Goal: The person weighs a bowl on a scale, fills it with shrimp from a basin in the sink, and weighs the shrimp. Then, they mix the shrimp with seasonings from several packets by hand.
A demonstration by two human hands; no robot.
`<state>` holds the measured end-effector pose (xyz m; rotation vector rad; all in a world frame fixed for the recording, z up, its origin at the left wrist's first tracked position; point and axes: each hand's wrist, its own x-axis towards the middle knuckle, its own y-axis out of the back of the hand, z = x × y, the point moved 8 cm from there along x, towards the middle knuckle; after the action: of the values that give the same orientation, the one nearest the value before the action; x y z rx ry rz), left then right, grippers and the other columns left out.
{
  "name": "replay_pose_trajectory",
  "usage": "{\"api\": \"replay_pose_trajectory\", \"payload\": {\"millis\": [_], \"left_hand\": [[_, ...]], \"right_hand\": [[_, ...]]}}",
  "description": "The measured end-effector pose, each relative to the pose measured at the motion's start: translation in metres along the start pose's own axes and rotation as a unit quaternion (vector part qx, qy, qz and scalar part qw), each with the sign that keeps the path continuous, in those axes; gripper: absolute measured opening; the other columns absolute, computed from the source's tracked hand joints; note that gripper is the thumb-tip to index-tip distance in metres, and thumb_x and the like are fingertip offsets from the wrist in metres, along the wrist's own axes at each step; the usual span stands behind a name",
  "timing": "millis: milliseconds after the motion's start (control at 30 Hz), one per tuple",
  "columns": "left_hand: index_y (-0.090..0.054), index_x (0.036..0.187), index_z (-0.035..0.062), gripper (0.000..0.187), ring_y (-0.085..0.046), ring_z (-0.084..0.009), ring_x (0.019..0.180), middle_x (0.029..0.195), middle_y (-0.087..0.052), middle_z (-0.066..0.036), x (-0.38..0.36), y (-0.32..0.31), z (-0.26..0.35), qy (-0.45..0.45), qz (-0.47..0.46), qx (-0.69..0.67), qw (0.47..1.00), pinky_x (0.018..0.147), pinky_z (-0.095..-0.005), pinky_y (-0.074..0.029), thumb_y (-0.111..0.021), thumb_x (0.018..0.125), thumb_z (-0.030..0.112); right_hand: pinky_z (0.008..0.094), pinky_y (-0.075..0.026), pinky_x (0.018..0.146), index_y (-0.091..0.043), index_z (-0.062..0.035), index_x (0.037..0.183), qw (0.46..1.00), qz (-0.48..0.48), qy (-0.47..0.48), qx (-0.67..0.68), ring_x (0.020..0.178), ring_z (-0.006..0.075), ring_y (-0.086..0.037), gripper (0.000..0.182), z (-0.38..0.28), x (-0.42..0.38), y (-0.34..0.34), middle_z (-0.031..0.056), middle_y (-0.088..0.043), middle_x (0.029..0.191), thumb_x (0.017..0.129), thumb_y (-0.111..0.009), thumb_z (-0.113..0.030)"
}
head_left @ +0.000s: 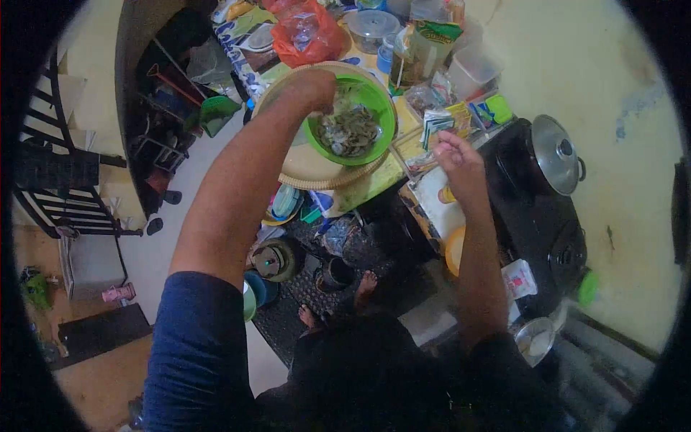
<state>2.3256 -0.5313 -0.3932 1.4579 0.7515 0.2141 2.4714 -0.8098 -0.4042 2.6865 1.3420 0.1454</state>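
A green plastic bowl (391,119) stands on a round, pale woven tray (302,180). In the bowl lies a heap of grey-brown pieces that look like raw shrimp (351,133). My left hand (317,90) reaches over the bowl's left rim, close above the heap, its fingers bent down and mostly hidden behind the back of the hand. To the right, my right hand (462,167) is raised beside the bowl with its fingers curled together; what they hold, if anything, I cannot make out. Small sachets (435,126) stand just beyond its fingertips.
A red plastic bag (306,32) and a lidded clear container (373,29) sit at the back of the table. On the right is a black stove (536,209) with a lidded pot (556,153). Below the table edge stands a green gas cylinder (272,261).
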Motion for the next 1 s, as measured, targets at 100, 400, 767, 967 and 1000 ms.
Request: {"api": "replay_pose_trajectory", "payload": {"millis": [100,400,767,967,1000], "left_hand": [[-0.067,0.103,0.0064,0.043,-0.066,-0.0306,0.091,0.099,-0.068,-0.017,0.001,0.021,0.011,0.020,0.013,0.032,0.999,0.078,-0.0429,-0.053,-0.075,0.064,0.023],[-0.070,0.098,0.0071,0.037,-0.066,-0.0292,0.093,0.100,-0.068,-0.014,-0.007,0.009,0.005,0.058,0.032,0.027,0.997,0.080,-0.0412,-0.053,-0.077,0.065,0.023],[-0.070,0.100,0.0074,0.041,-0.066,-0.0276,0.096,0.103,-0.068,-0.013,-0.044,-0.005,-0.008,0.100,-0.007,0.013,0.995,0.083,-0.0398,-0.053,-0.077,0.066,0.031],[-0.069,0.102,0.0061,0.043,-0.065,-0.0288,0.098,0.106,-0.067,-0.015,-0.053,0.000,0.009,0.094,-0.003,-0.057,0.994,0.085,-0.0407,-0.052,-0.075,0.069,0.032],[-0.068,0.103,0.0061,0.043,-0.065,-0.0289,0.099,0.106,-0.067,-0.015,-0.050,-0.002,0.010,0.095,0.002,-0.058,0.994,0.086,-0.0406,-0.052,-0.075,0.069,0.032]], "right_hand": [[0.0213,-0.046,0.073,-0.060,-0.0016,0.117,0.999,0.014,0.025,0.021,0.082,0.0077,-0.054,0.034,-0.008,0.004,0.008,0.0031,-0.060,0.094,0.084,-0.067,-0.010],[0.0208,-0.045,0.068,-0.061,-0.0027,0.116,0.998,0.030,0.045,0.015,0.074,0.0056,-0.050,0.036,-0.019,0.002,0.021,0.0040,-0.060,0.094,0.082,-0.070,-0.012],[0.0200,-0.044,0.067,-0.059,-0.0015,0.117,1.000,0.010,0.022,0.011,0.075,0.0049,-0.051,0.037,-0.029,-0.002,0.007,0.0028,-0.058,0.095,0.083,-0.069,-0.010],[0.0184,-0.044,0.066,-0.058,0.0000,0.118,0.999,0.014,0.021,0.046,0.073,0.0036,-0.051,0.036,-0.034,-0.006,0.008,0.0014,-0.059,0.093,0.084,-0.067,-0.007],[0.0181,-0.043,0.066,-0.058,-0.0001,0.118,0.998,0.018,0.030,0.048,0.072,0.0033,-0.050,0.036,-0.036,-0.007,0.010,0.0012,-0.059,0.093,0.084,-0.067,-0.007]]}}
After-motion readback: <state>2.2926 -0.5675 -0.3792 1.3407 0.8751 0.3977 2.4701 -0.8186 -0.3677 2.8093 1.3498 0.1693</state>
